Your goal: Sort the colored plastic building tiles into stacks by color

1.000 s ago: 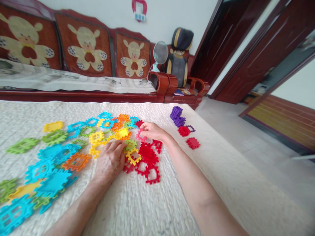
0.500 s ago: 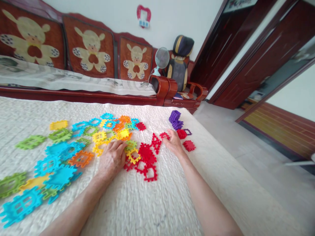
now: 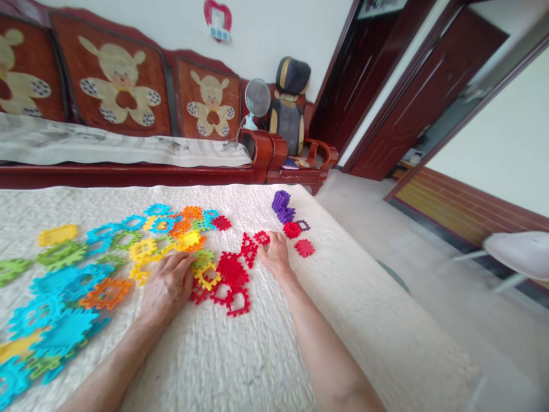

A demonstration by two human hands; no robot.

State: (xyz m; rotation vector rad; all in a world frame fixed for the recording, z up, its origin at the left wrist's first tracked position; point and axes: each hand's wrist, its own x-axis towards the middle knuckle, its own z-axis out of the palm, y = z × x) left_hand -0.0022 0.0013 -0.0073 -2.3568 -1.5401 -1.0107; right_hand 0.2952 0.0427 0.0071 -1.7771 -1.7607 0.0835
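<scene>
Counter [image 3: 206, 366]: pale quilted cover.
Left hand [image 3: 168, 286]: left of the purple stack [image 3: 283, 207], curled beside a green piece [image 3: 203, 258], as before; grip unclear.
Right hand [image 3: 277, 254]: shifted nearer the purple stack; cannot tell whether it grips.
Red window piece [image 3: 262, 237]: at right fingertips, now closer to the purple stack.

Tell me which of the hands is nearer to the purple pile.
Right. The right hand is on the near side of the purple pile, apart from it; the left hand is farther off to its left, beside a light green piece.
</scene>
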